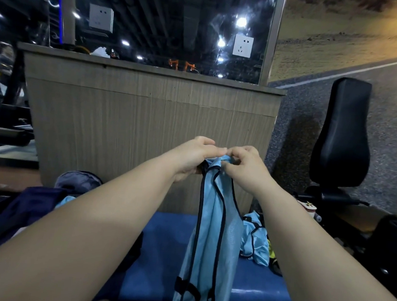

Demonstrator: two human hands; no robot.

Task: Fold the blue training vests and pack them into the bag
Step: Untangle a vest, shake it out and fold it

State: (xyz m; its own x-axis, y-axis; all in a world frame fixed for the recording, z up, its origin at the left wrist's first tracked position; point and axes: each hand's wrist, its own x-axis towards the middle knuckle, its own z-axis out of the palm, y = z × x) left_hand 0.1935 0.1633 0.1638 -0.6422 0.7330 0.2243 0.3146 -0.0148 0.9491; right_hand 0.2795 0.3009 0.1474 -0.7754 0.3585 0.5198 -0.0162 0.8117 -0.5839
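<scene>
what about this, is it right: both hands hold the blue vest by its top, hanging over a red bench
No: the bench is blue, not red. The head view shows the left hand and right hand holding the blue vest by its top over it.

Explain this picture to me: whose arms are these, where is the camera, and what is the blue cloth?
There is no machine here. A person wears one camera on the head, looking forward and down, so the arms are their own. The left hand and right hand meet, each with a pinching grip on the top of a light blue vest, which hangs down. Below is a blue bench. More crumpled vests lie on its right side, and what seems to be a dark bag sits at the left.
</scene>
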